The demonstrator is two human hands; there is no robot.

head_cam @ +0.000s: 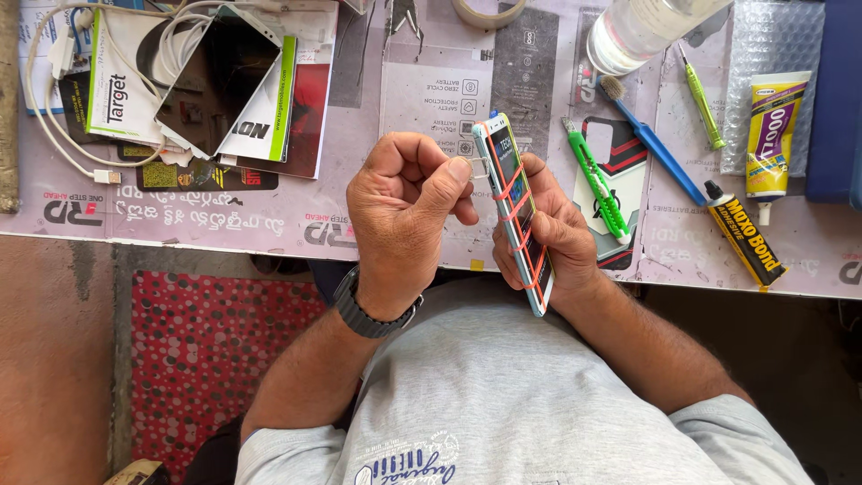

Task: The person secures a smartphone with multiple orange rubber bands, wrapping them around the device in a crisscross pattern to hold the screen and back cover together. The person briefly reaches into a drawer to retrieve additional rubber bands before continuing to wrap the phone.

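Note:
My right hand [558, 235] grips a smartphone [514, 208] from behind and holds it on edge above the table's front rim. Several orange rubber bands are wrapped across the phone. My left hand [400, 211], with a dark watch on its wrist, is curled beside the phone's left side. Its thumb and forefinger pinch a small pale piece [477, 170] right at the phone's upper side edge. What that piece is cannot be made out.
On the paper-covered table [359, 216] lie a green utility knife [597, 184], a blue brush [651, 139], a green screwdriver [702, 99], two glue tubes [774, 135] [743, 232], a clear bottle [642, 31], a tape roll [488, 11], a second phone [220, 81] and a white cable [54, 99].

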